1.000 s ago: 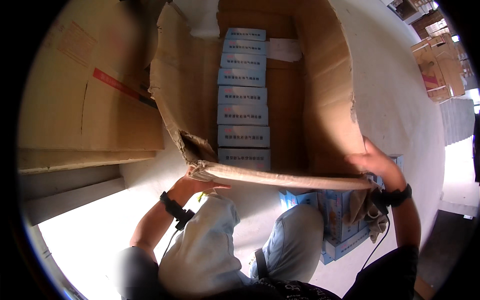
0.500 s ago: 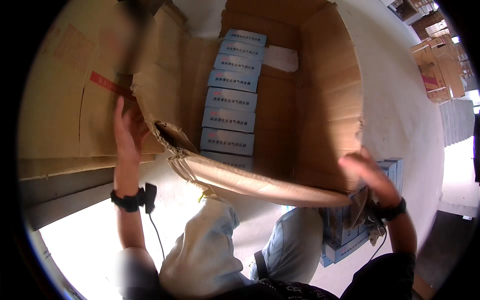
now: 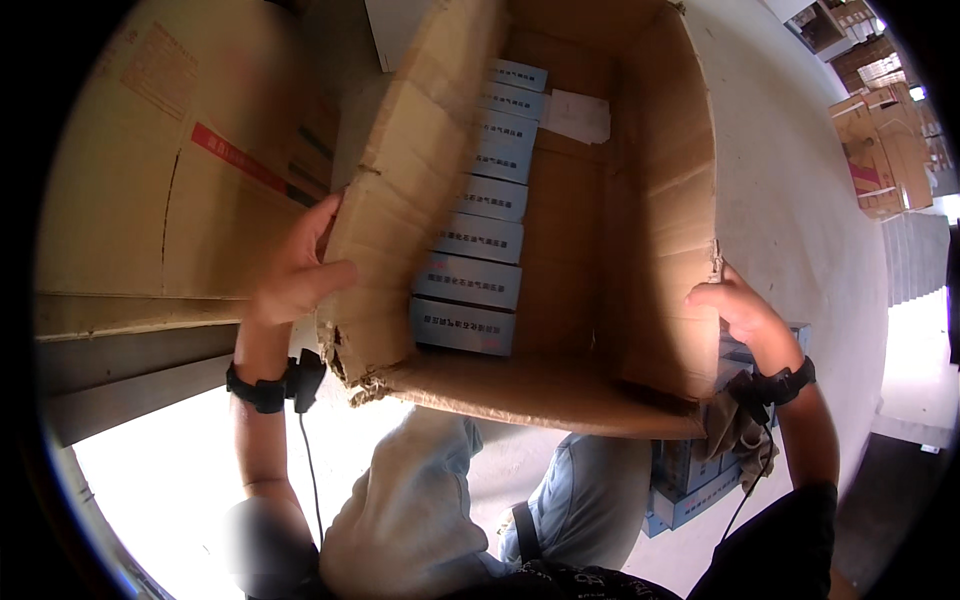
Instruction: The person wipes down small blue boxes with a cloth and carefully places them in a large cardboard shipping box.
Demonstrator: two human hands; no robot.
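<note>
A worn open cardboard carton stands before my knees. Along its left side runs a row of several light-blue small boxes, and a white sheet of paper lies toward its far end. My left hand grips the upper edge of the left wall, thumb on the inner face and fingers outside. At the opposite wall my right hand is closed over the edge, its thumb inside. The left wall leans inward and hides the left ends of some boxes. The near left corner is torn.
A large carton with a red stripe is close on the left. Beside my right knee, more blue boxes are stacked on the floor, with a brown cloth over them. Farther right stand other cartons.
My left hand came from beside the carton and took hold of its left wall, which now stands up and leans inward. My right hand closed on the right wall's edge.
</note>
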